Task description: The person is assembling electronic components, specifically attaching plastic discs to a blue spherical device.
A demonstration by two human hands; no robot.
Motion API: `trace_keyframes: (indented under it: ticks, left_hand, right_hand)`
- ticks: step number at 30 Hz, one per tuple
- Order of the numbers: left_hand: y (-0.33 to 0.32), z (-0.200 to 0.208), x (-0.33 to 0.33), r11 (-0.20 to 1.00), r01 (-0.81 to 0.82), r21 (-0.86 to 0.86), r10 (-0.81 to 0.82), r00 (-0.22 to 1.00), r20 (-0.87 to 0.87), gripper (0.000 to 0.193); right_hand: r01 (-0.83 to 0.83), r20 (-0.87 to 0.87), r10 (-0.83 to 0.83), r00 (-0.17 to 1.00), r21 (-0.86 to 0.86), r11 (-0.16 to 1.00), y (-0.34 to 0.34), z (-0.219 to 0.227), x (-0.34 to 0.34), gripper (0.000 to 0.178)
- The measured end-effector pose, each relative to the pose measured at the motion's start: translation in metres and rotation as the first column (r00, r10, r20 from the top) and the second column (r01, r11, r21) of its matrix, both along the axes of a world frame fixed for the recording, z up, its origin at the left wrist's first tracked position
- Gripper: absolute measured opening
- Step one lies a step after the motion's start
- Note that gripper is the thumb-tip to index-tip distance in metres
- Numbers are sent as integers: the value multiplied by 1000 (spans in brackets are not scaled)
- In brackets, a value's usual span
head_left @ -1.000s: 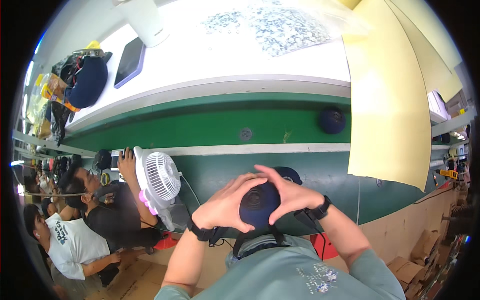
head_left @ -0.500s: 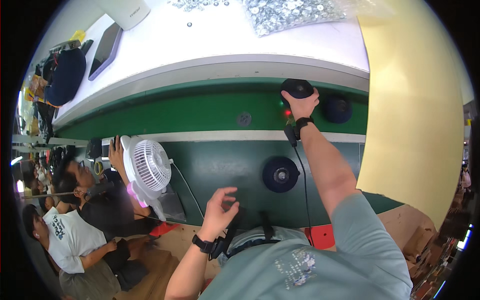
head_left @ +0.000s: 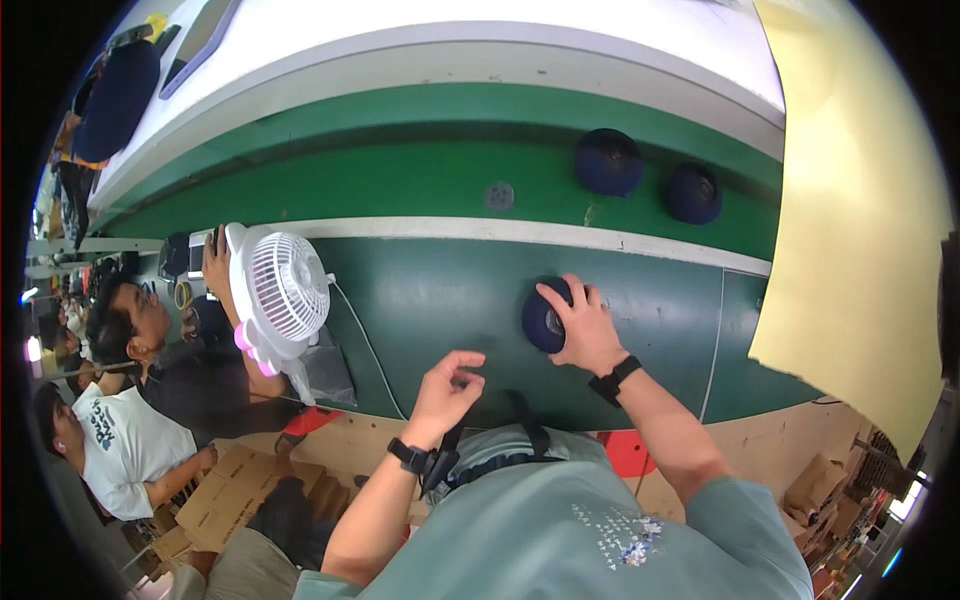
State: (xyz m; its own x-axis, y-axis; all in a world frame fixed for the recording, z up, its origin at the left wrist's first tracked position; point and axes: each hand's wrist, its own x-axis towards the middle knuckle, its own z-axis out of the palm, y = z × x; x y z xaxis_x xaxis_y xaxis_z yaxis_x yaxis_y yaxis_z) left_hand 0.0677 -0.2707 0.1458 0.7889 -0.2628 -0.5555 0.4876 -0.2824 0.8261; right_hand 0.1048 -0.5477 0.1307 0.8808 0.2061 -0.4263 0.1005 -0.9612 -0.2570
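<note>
My right hand [head_left: 592, 335] is closed round a dark navy, round, dome-like thing [head_left: 541, 318] with a grey centre, on the dark green tabletop [head_left: 430, 290]. Thumb and fingers spread over its top and rim, hiding much of it. My left hand [head_left: 447, 396] hovers near the table's front edge, fingers loosely bent and apart, with nothing seen in it. Beyond a pale rail, two more navy round things lie on the green strip: one round thing [head_left: 608, 162] and, to its right, another round thing [head_left: 694, 193].
A white fan [head_left: 285, 290] with a cable stands at the left; a co-worker's hand [head_left: 217, 262] is beside it. A grey disc [head_left: 499, 196] lies on the green strip. A yellow sheet [head_left: 850, 230] hangs at the right. A white shelf [head_left: 450, 45] runs along the back.
My right hand has let go of the navy round thing on the green strip. It has come back and taken hold of the one on the tabletop. My view has shifted.
</note>
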Motion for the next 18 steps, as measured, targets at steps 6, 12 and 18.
trace_keyframes:
  ticks: [6, 12, 18]
  left_hand:
    - [3, 17, 12, 999, 24, -36, -20, 995, 95, 32]
    - [1, 53, 13, 995, 16, -95, -1, 988, 154, 32]
    - [-7, 82, 17, 979, 28, -201, 12, 980, 196, 35]
  right_hand:
    - [805, -851, 69, 520, 461, -374, -37, -13, -19, 115]
    - [727, -577, 528, 624, 181, -662, -17, 9, -34, 133]
    - [731, -574, 502, 647, 279, -623, -9, 15, -39, 125]
